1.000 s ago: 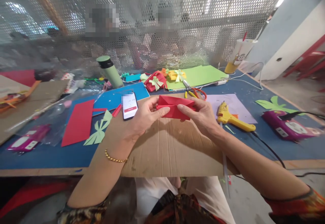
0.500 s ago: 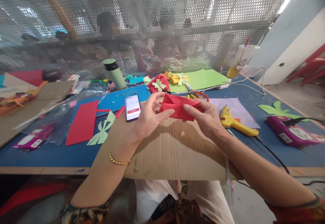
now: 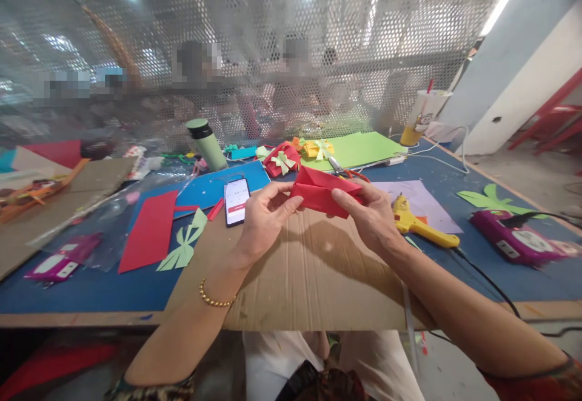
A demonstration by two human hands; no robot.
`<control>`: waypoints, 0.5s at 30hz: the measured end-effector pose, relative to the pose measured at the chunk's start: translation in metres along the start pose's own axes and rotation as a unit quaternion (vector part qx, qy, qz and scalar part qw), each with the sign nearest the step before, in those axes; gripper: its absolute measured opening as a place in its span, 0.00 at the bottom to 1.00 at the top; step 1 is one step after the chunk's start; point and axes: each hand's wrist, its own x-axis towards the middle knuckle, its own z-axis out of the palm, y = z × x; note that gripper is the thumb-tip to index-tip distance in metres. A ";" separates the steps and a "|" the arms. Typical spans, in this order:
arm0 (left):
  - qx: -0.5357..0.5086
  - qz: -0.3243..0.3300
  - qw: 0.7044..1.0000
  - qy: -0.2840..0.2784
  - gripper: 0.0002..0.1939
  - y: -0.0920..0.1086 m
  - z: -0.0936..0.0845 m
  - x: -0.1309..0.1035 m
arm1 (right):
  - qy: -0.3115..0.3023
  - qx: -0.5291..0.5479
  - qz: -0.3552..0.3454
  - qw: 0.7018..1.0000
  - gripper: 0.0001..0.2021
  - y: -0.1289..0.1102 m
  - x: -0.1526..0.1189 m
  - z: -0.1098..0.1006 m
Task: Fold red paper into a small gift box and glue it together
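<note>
Between my two hands, a folded red paper box is held up over a sheet of cardboard. My left hand pinches its left end between thumb and fingers. On the right end, my right hand grips with the thumb on the near face and the fingers behind, partly hidden. The box's upper side shows an opening with creased flaps. A phone lies just left of my left hand. The yellow glue gun rests to the right of my right hand, on a lilac paper sheet.
Red card and a green paper bow lie on the left. Behind stand a green bottle and a drink cup. Pliers lie past the box. Purple power strips flank the cardboard. A perforated metal screen closes the back.
The red box has tilted, its right end now lower, and my left fingers have shifted slightly on its left end. The whole view has shifted a little.
</note>
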 end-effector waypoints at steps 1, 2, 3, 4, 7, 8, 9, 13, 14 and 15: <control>-0.004 -0.001 1.000 0.009 0.17 -0.001 0.001 0.000 | 0.001 -0.007 -0.002 1.000 0.18 0.001 0.000 0.000; -0.011 -0.003 1.000 0.019 0.18 -0.001 0.002 -0.001 | 0.001 -0.012 -0.004 1.000 0.18 0.002 0.000 -0.001; -0.021 -0.005 0.999 0.027 0.19 -0.002 0.003 -0.001 | 0.001 -0.016 -0.007 1.000 0.18 0.003 0.000 -0.001; -0.031 -0.004 0.999 0.034 0.19 -0.003 0.004 -0.002 | 0.000 -0.020 -0.008 1.000 0.18 0.003 0.000 -0.001; -0.042 0.005 0.998 0.044 0.19 -0.004 0.006 -0.002 | -0.003 -0.026 -0.007 1.000 0.18 0.004 -0.001 -0.002; -0.038 0.008 0.998 0.044 0.19 -0.004 0.007 -0.002 | -0.003 -0.028 -0.006 1.000 0.18 0.004 -0.001 -0.002; -0.034 0.009 0.998 0.043 0.18 -0.004 0.007 -0.002 | -0.003 -0.029 -0.006 1.000 0.18 0.004 -0.001 -0.002; -0.033 0.000 0.999 0.037 0.18 0.000 0.005 -0.002 | -0.004 -0.033 -0.008 0.999 0.19 0.005 -0.001 -0.001; -0.034 -0.001 0.999 0.036 0.17 0.001 0.004 -0.001 | -0.003 -0.034 -0.009 0.999 0.19 0.005 -0.001 -0.001; -0.032 -0.002 0.999 0.036 0.17 0.002 0.004 -0.002 | -0.002 -0.034 -0.009 0.999 0.19 0.004 -0.001 -0.001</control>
